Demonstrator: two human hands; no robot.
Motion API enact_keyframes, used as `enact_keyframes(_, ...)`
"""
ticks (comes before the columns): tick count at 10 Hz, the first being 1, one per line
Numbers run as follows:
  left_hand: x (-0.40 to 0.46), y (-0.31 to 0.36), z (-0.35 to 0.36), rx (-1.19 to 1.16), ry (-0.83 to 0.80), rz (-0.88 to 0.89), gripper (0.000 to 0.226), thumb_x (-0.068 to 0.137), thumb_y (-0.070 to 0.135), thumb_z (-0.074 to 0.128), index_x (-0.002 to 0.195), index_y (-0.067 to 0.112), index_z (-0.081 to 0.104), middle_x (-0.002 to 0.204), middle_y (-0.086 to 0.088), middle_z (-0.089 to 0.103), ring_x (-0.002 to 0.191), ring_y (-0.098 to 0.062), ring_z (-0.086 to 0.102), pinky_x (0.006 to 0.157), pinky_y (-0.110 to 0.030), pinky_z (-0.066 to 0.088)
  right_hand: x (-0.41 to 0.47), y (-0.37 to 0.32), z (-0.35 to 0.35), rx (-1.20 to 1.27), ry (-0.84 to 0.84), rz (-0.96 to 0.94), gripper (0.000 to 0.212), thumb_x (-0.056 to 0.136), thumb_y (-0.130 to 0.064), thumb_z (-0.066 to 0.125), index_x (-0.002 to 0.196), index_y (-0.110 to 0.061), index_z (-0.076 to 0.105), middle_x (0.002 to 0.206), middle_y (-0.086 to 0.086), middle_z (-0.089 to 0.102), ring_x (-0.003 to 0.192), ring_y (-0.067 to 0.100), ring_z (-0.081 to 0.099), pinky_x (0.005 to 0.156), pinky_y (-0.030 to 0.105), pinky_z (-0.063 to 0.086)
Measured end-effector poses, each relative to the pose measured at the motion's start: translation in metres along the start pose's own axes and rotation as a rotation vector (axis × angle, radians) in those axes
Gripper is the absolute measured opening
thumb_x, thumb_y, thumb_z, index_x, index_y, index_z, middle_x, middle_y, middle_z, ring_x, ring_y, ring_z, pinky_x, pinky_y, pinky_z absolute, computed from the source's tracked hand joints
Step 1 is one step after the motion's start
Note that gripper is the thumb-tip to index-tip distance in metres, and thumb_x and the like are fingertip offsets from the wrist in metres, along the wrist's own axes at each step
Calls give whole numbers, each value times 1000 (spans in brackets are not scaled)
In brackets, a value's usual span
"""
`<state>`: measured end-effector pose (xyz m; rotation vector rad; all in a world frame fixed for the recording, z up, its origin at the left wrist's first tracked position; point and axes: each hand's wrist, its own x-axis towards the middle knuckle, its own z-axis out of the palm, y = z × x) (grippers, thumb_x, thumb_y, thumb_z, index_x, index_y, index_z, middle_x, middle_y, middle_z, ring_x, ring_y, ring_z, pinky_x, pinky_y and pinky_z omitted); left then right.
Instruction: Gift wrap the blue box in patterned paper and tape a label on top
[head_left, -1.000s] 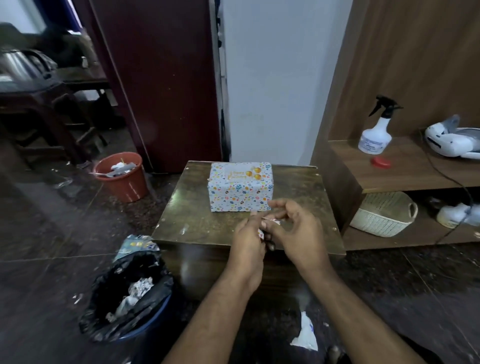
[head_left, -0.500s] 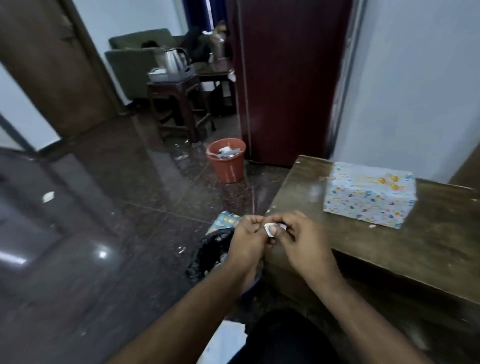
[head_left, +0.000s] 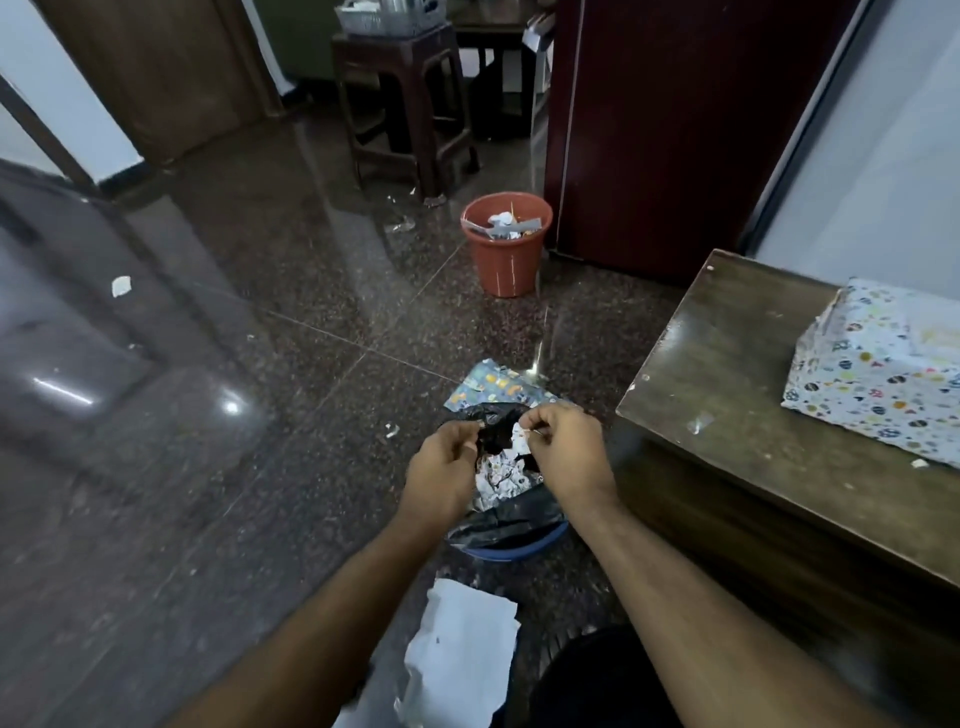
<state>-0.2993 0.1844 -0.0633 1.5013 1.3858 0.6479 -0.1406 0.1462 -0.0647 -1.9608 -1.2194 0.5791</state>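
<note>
Head view: the wrapped box (head_left: 883, 374) sits on the dark wooden table (head_left: 727, 374), up and to the right of both hands, fully covered in pale paper w/ coloured dots; its far right side is cut off by the frame. The left hand (head_left: 441, 467) has fingers curled, thumb and fingertips close together; cannot tell if it pinches anything. The right hand (head_left: 566, 457) pinches a small white scrap (head_left: 519, 441) between thumb and forefinger. Both hands hover over a bin w/ black liner (head_left: 509, 519), just beside each other. The table's left edge lies just right of the right hand. Open floor (head_left: 234, 441) spreads left of the left hand; an orange bucket (head_left: 506, 244) stands beyond the hands.
</note>
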Motion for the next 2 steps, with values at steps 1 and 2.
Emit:
enact_keyframes(1, 2, -2, 2, 166, 14, 48, 31, 105, 9, 51, 134, 13, 63, 110, 3, 68, 90, -10, 64, 78, -19, 49, 11, 11, 16, -73, -95, 40, 33, 96, -2, 65, 127, -12, 70, 125, 3, 72, 112, 17, 67, 101, 36, 55)
enact_keyframes(2, 10, -7, 6, 248, 15, 90, 34, 104, 9, 53, 138, 6, 59, 128, -11, 68, 119, -26, 63, 103, -37, 48, 17, 16, 22, -42, -81, 93, 34, 97, -6, 67, 131, -12, 68, 126, 4, 72, 115, 18, 68, 101, 39, 56)
